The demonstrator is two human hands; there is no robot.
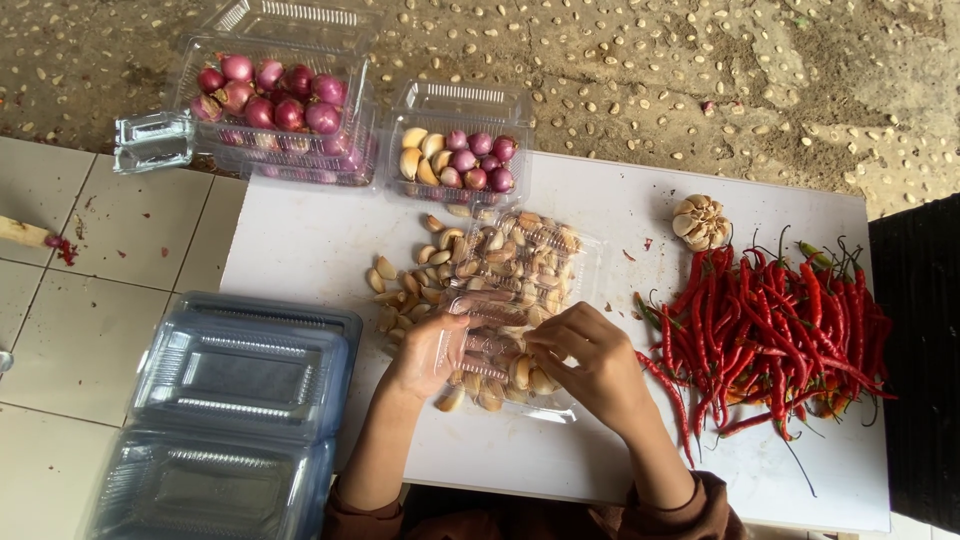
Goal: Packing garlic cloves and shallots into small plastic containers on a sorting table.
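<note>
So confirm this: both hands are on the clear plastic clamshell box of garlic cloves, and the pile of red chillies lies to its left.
Wrong side. The head view shows the pile of red chillies lying right of the clear plastic clamshell box of garlic cloves; both hands, left and right, are on it.

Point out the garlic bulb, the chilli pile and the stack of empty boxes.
garlic bulb (700, 221), head view, middle of the bulb
chilli pile (775, 335), head view, centre of the heap
empty boxes (240, 375), head view, lid of the top box
</note>
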